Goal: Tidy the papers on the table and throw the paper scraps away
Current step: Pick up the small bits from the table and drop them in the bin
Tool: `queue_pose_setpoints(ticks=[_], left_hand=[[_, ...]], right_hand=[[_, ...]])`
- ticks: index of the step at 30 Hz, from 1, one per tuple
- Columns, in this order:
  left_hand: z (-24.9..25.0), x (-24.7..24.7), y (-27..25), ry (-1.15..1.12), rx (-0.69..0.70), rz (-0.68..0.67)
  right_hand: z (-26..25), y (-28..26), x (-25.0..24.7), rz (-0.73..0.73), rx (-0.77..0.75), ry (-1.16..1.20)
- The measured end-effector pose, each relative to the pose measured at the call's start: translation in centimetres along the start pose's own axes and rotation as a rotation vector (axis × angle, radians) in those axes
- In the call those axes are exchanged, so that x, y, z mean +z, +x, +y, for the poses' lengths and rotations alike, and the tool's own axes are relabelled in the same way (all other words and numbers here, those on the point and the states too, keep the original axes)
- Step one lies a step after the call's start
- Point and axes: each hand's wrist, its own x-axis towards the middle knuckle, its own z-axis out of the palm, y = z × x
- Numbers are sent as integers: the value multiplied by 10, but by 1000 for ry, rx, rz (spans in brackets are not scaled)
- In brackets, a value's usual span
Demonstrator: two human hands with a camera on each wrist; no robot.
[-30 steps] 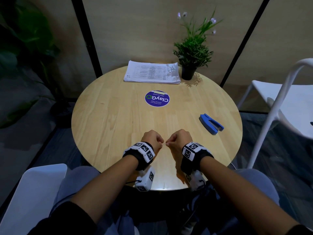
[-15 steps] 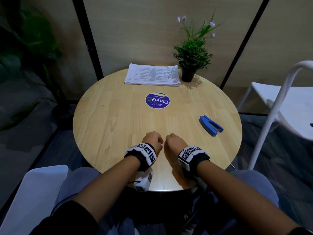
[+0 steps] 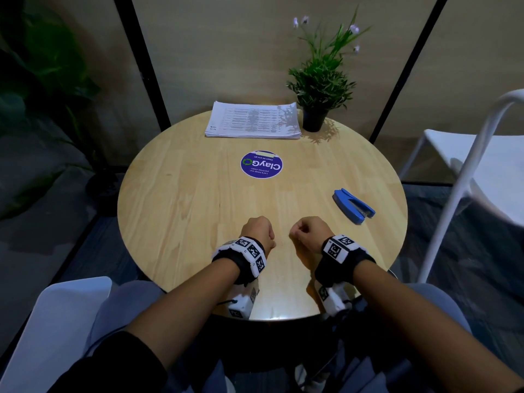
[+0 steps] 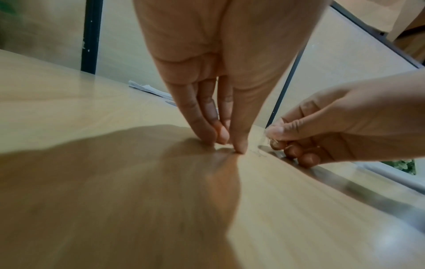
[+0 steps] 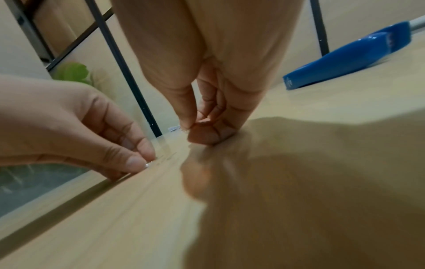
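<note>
Paper stack [image 3: 253,120] squared up at the table's [image 3: 181,211] 12 o'clock edge, beside potted plant [image 3: 317,80], likely parked clear of the work. At 6 o'clock, right hand [image 3: 310,232] curled, thumb and forefinger pinching a pale scrap [image 4: 264,135], presumably for binning. Left hand [image 3: 259,231] fingertips [image 4: 239,147] bunched on wood, probably after another fleck; grip unclear. Stapler [image 3: 353,205] at 3 o'clock.

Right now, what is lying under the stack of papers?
The stack of papers lies flat on the round wooden table, beside the potted plant. Whether anything is hidden beneath it cannot be seen.
</note>
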Motion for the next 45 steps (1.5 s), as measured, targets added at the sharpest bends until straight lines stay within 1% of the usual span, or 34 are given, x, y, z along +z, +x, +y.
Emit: queue_pose_setpoints(ticks=[5, 11, 13, 15, 18, 26, 31, 39, 45], left_hand=[[6, 3, 1, 14, 19, 7], [11, 5, -3, -76, 102, 3], [6, 3, -3, -124, 98, 30], [1, 0, -3, -102, 67, 46], [1, 0, -6, -17, 69, 26], [17, 17, -16, -42, 151, -29], [11, 15, -14, -28, 131, 44], [23, 20, -10, -55, 141, 24], [26, 17, -10, -50, 105, 21]], right_hand=[[1, -3, 2, 8, -8, 27], [2, -4, -1, -1, -7, 43], [4, -5, -3, -7, 3, 54], [6, -6, -5, -1, 11, 86], [9, -6, -5, 12, 9, 110], [14, -5, -5, 4, 11, 122], [17, -5, -3, 2, 19, 167], [15, -6, -3, 15, 31, 163], [16, -6, -3, 15, 35, 189]])
